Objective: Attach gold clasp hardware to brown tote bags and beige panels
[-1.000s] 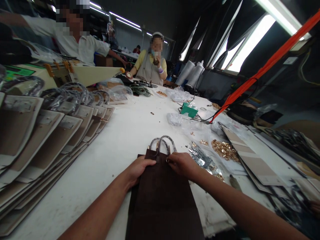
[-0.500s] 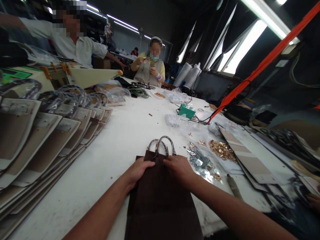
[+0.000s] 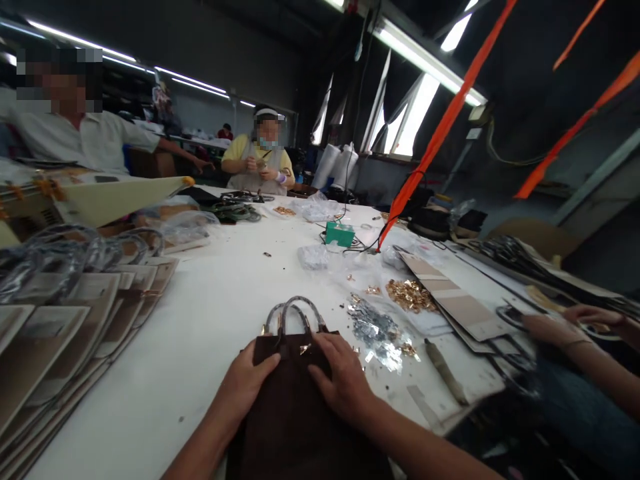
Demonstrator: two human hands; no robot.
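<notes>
A dark brown handbag panel [image 3: 305, 427] lies before me, its lower part running out of view. Two arched handles [image 3: 299, 301], apparently wrapped in clear plastic, rise from its top end. My left hand [image 3: 240, 387] grips the panel's left edge, thumb on top and the other fingers partly hidden. My right hand [image 3: 345, 373] lies on the upper right of the panel with its thumb apart from its extended fingers. Between the hands, a small gold-coloured fitting [image 3: 305, 349] shows near the top edge.
Stacked beige-lined panels with handles [image 3: 95, 313] stand at left. To the right lie silvery metal pieces [image 3: 377, 327], gold-coloured pieces [image 3: 410, 295], a dark-handled tool [image 3: 445, 370] and flat panels [image 3: 455, 300]. A co-worker's hands [image 3: 555, 330] are at far right; others sit across the table.
My right hand has gone from closed fingers at the panel's top to lying on it with thumb apart, uncovering the gold-coloured fitting. My left hand keeps its grip. The view has turned right.
</notes>
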